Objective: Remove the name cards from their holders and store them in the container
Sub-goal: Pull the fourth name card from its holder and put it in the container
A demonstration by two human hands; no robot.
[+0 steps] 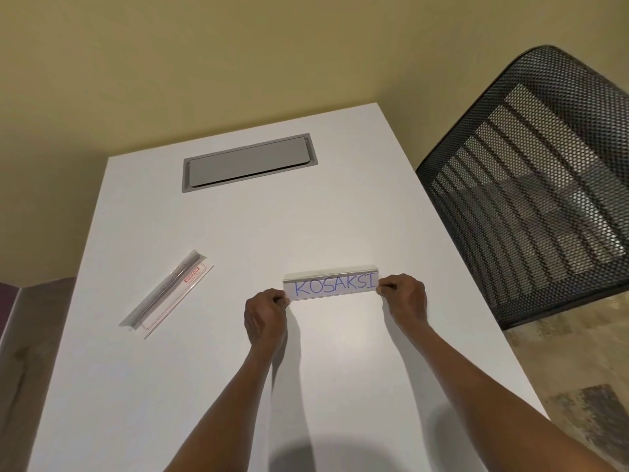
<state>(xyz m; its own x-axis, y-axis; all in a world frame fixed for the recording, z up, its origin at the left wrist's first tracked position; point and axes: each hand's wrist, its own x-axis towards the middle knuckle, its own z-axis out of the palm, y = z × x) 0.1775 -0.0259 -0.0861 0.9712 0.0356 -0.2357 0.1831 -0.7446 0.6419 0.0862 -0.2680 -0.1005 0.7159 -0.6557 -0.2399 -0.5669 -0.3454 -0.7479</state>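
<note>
Your left hand [265, 315] and right hand [405, 298] pinch the ends of the name card holder [332, 287], its card still inside; a second holder [166, 298] lies on the surface [238, 369] apparently empty, and no container shows.

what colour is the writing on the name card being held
Blue handwritten capitals on the white name card, clearest in the head view.

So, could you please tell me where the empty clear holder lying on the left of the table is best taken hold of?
Pinch the empty clear holder across its narrow width near the middle, coming from above. It lies flat and diagonal on the white table, long and thin, with nothing beside it, so fingers can close over both long edges; an end grip would probably let it swing.
</note>
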